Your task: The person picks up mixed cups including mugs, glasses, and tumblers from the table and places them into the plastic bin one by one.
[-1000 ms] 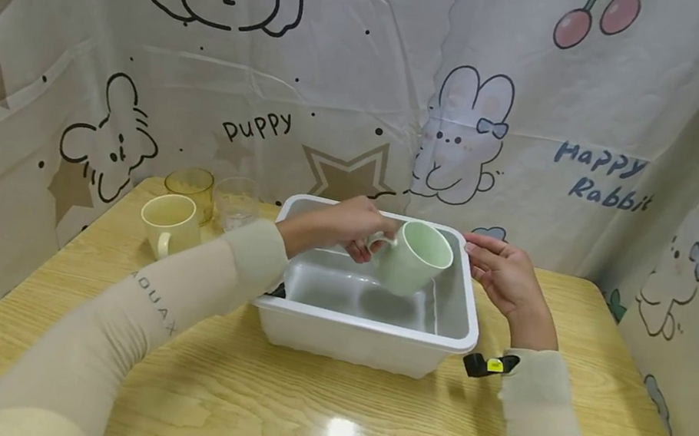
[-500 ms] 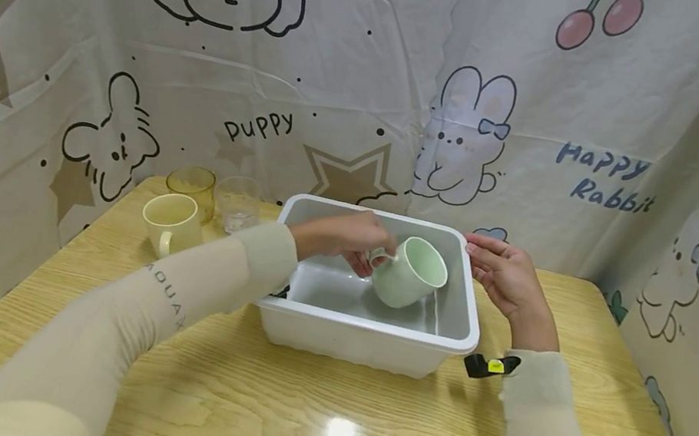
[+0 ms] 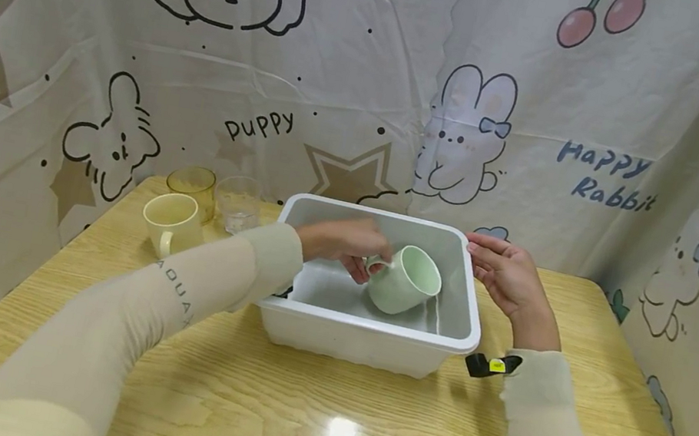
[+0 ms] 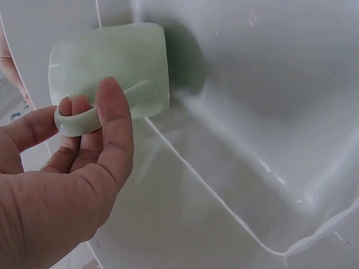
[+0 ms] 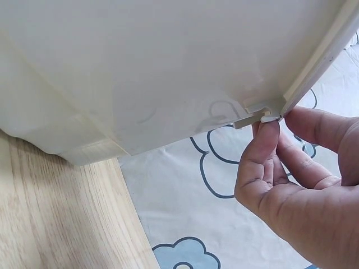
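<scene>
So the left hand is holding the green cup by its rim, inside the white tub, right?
Almost, but you picked the wrong part of the cup: the left wrist view shows the left hand holding the green cup by its handle, inside the white tub.

Green mug [image 3: 402,290] held tilted inside the white tub [image 3: 356,341].
On the head feed I log the left hand [image 3: 350,243] gripping it by the handle [image 3: 378,260], mouth tipped up and rightward; right hand [image 3: 509,279] has its fingertips at the tub's far right corner. Left of the tub on the tabletop [image 3: 246,406] I count a yellow mug [image 3: 169,224], an amber glass [image 3: 202,194] and a clear glass [image 3: 238,205], grouped close; printed cloth [image 3: 361,72] behind.
</scene>
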`<state>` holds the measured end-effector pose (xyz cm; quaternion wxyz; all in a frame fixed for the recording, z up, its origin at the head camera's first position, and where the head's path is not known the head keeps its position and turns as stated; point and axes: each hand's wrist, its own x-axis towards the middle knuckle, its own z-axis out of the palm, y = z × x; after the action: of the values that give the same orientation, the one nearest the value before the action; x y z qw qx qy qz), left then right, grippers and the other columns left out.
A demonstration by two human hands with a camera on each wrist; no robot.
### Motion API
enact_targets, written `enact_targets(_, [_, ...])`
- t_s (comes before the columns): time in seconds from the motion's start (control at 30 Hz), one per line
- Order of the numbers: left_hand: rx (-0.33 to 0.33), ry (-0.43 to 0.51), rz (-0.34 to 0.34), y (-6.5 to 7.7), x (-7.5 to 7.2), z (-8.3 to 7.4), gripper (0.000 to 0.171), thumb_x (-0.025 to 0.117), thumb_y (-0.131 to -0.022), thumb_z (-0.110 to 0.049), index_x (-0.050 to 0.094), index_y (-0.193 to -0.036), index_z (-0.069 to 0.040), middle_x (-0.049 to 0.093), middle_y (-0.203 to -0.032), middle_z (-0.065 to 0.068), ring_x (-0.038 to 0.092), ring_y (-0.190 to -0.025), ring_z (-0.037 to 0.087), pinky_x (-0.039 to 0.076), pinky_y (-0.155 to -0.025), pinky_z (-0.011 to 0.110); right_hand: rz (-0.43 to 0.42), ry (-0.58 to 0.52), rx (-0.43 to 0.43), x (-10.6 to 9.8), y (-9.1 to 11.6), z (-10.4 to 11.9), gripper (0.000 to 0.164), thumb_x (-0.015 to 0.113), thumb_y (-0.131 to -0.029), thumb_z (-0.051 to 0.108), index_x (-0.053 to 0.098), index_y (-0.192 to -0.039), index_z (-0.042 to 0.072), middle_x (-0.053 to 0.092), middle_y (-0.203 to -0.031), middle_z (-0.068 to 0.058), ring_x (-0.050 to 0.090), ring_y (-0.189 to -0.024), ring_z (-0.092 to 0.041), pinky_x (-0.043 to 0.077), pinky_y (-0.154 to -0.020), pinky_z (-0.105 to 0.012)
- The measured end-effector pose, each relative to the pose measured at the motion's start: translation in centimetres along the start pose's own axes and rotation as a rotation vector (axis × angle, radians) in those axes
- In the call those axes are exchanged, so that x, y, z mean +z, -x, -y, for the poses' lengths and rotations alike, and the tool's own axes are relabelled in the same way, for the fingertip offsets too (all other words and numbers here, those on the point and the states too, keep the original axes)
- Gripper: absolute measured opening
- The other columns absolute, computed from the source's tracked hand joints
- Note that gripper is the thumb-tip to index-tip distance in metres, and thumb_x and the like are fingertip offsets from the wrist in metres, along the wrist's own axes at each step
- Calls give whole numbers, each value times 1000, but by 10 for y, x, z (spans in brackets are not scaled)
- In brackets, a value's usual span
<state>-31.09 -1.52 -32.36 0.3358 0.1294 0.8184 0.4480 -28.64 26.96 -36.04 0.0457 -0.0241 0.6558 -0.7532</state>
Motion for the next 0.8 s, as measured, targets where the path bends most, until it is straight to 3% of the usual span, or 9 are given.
enact_targets(0.2, [-1, 10, 22, -1, -1, 0, 27, 57, -100, -15, 61, -84, 6, 58, -77, 11, 59, -63, 23, 60, -68, 34, -2, 4, 4, 0, 0, 0, 27, 72, -97, 11, 70, -122, 3, 70, -111, -2, 67, -95, -15, 58, -81, -23])
enact_targets(0.5, [-8, 41, 96, 2, -8, -2, 20, 58, -98, -8, 65, -93, 10, 61, -84, 11, 61, -70, 23, 60, -82, 39, -2, -3, 4, 0, -1, 1, 28, 72, -96, 11, 69, -123, 2, 70, -110, -2, 67, -94, -15, 57, -80, -23])
enact_targets(0.8, [-73, -87, 70, 2, -12, -1, 20, 60, -102, -5, 68, -109, 12, 63, -88, 10, 57, -72, 20, 56, -79, 34, -4, -5, 9, 0, 0, 1, 29, 72, -96, 11, 68, -124, 1, 69, -112, -2, 67, -94, -15, 58, -80, -22])
